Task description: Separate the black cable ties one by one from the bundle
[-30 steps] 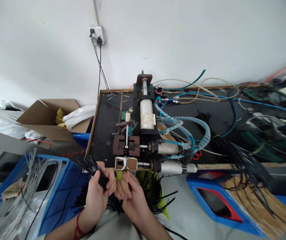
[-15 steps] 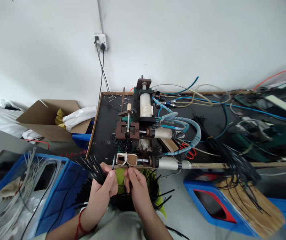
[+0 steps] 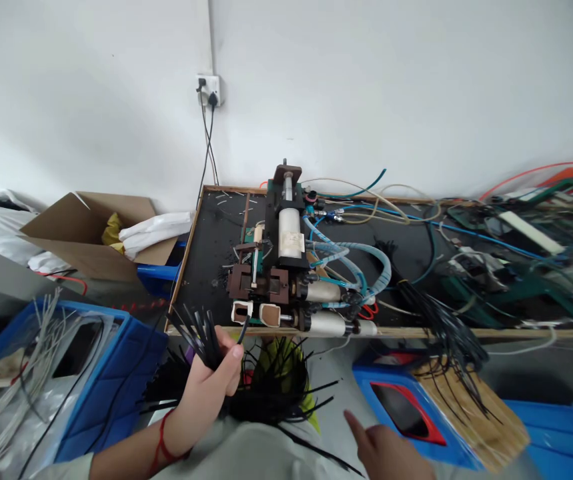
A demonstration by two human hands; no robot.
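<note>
My left hand (image 3: 216, 375) is closed around a bundle of short black cables (image 3: 202, 337), their cut ends fanning up and left. One black cable (image 3: 244, 329) sticks up from between its thumb and forefinger, close to the front clamp jaws (image 3: 256, 313) of a pneumatic machine (image 3: 291, 230). The two jaws stand apart, with a gap between them. Low on the right, my right hand (image 3: 383, 448) is off by itself, one finger stretched out and nothing visible in it; its other fingers are partly hidden. More black cables (image 3: 266, 405) lie across my lap.
A blue crate (image 3: 111, 380) with white wires stands left, a cardboard box (image 3: 83, 233) behind it. On the right, black cables (image 3: 446, 327) hang over the bench edge (image 3: 416, 331) above a blue crate (image 3: 366, 380) holding a phone (image 3: 401, 408). Air hoses (image 3: 381, 263) loop across the bench.
My right hand has left the clamp and swung down to the right. The jaws, together before, have parted. My left hand still holds the bundle, its single cable now tilted towards the jaws.
</note>
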